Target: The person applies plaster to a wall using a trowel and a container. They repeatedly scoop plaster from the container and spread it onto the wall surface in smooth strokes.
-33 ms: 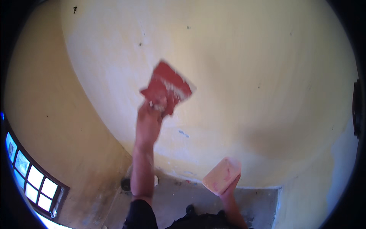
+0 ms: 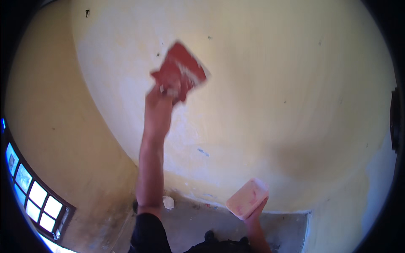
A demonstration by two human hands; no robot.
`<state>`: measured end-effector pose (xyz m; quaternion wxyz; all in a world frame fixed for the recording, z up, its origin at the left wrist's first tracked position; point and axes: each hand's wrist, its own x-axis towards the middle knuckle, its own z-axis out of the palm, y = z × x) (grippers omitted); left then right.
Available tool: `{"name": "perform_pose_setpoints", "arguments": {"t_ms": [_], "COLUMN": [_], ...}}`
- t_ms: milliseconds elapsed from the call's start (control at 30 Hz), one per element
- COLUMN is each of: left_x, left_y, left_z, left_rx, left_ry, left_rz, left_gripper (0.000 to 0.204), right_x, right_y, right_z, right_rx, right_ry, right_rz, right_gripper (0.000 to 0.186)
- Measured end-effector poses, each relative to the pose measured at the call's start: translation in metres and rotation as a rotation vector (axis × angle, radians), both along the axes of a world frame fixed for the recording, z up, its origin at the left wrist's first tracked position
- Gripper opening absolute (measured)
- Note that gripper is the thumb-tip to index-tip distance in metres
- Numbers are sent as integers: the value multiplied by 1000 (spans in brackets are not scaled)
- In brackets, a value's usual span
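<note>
My left hand [image 2: 159, 105] is raised, gripping a red, flat scraper [image 2: 182, 63] with whitish smears across it. The scraper is blurred in front of the pale yellow wall [image 2: 274, 84]; I cannot tell if it touches the plaster. Low on the right, my right hand [image 2: 255, 212] is closed on the side of a shallow, pale pink rectangular tray [image 2: 244, 196] with reddish streaks inside.
A side wall [image 2: 50, 92] stands on the left, with a dark-framed window [image 2: 40, 198] low in it. Below me are a grey floor [image 2: 278, 227], a white object [image 2: 168, 202] by the corner, and my dark shoe [image 2: 209, 235].
My left hand and the red scraper have risen higher up the view. The pink tray in my right hand sits slightly lower and a little to the right.
</note>
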<state>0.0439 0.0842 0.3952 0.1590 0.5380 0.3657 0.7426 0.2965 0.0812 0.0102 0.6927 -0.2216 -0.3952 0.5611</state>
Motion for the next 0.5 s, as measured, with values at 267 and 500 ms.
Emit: {"name": "perform_pose_setpoints", "arguments": {"t_ms": [267,500], "left_x": [-5,48], "left_y": [170,165], "left_z": [56,-110], "left_rx": [190,91], "left_ry": [965,1248], "left_rz": [1226,1035], "left_gripper": [55,74], "right_x": [42,83], "right_y": [7,-9], "right_z": [-33,-30], "right_rx": [-174,-73], "right_ry": [479,504], "right_rz": [67,220], "right_gripper": [58,70]}}
